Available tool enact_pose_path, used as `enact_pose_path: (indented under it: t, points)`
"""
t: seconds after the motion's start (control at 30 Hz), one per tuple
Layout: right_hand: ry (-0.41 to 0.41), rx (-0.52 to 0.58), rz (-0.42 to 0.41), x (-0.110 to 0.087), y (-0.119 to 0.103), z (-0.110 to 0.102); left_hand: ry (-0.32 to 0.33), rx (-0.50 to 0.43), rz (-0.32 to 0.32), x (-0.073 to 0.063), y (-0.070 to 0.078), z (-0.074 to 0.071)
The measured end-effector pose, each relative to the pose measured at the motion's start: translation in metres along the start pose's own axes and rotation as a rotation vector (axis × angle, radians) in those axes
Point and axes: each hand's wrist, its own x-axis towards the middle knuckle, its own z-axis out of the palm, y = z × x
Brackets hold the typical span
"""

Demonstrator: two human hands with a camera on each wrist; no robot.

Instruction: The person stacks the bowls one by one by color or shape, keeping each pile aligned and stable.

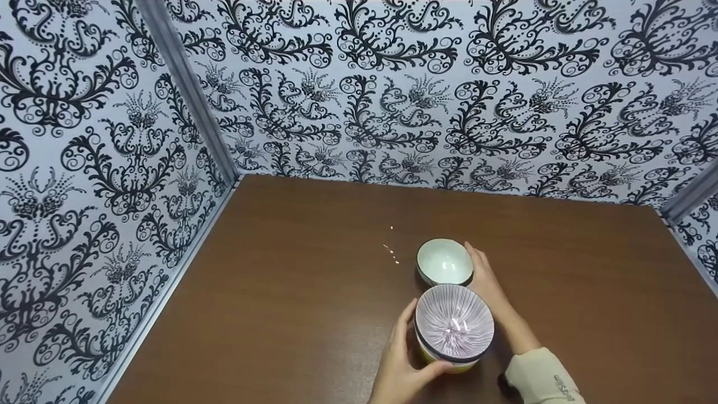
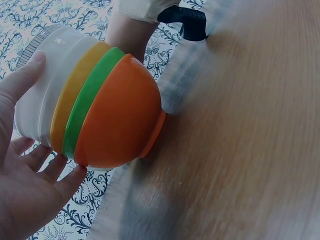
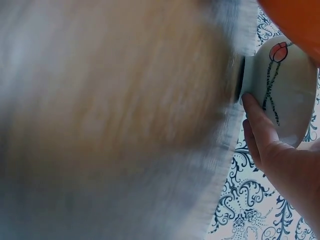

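A stack of bowls (image 1: 454,322) is in my left hand (image 1: 401,359), thumb on the near side and fingers spread along the far left side. From the bottom up, the left wrist view shows an orange bowl (image 2: 122,115), a green one (image 2: 95,100), a yellow one (image 2: 75,97) and whitish ones (image 2: 50,85); the topmost has purple streaks inside. Just beyond the stack, my right hand (image 1: 488,280) holds a pale bowl (image 1: 445,261) by its right side. A red tulip is painted on its outside, and my fingertips reach its foot (image 3: 248,75).
The brown wooden table (image 1: 280,269) spreads out around both hands. Several small whitish flecks (image 1: 391,252) lie left of the pale bowl. Patterned black-and-white walls (image 1: 392,101) stand behind the table and along its sides.
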Motion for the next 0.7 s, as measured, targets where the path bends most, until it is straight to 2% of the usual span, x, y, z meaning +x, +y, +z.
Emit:
enact_pose_path:
  t: [0.23, 0.57, 0.7]
  points:
    - [-0.048, 0.06, 0.088, -0.0028, -0.004, -0.0041, 0.02, 0.058, 0.073, -0.0003, -0.0036, 0.0009]
    - [-0.014, -0.004, 0.075, -0.0028, -0.0046, -0.0016, 0.022, 0.054, 0.073, -0.0008, -0.0037, 0.0014]
    - [-0.012, -0.008, 0.099, -0.0029, -0.0056, -0.0022, 0.018, 0.041, 0.07, -0.0004, -0.0036, 0.0014]
